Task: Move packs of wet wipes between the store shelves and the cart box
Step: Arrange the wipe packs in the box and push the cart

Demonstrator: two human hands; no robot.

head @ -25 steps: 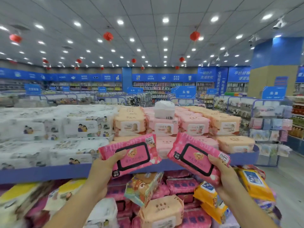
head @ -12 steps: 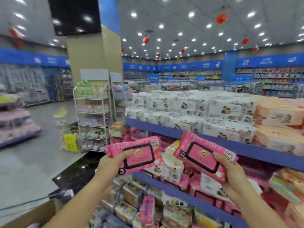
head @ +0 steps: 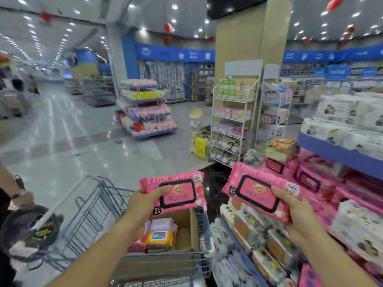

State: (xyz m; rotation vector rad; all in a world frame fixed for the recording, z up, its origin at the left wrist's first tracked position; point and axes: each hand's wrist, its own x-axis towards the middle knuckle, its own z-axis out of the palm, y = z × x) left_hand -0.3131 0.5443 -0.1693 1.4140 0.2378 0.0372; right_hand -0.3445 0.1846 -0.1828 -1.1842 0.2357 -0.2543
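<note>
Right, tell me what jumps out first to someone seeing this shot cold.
Two bright pink packs of wipes held up side by side in the foreground: one in the left hand, the left pack, and one in the right hand, the right pack. Below the left pack sits a cardboard box in the cart, already holding a few packs. Crowded shelves run along the right.

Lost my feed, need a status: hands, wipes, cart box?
Left hand grips one pink pack, right hand another. Left pack above cart box. Nothing blocking.

Pink wipe packs (head: 176,192) in both hands (head: 143,201), above cart box (head: 193,230)
</note>
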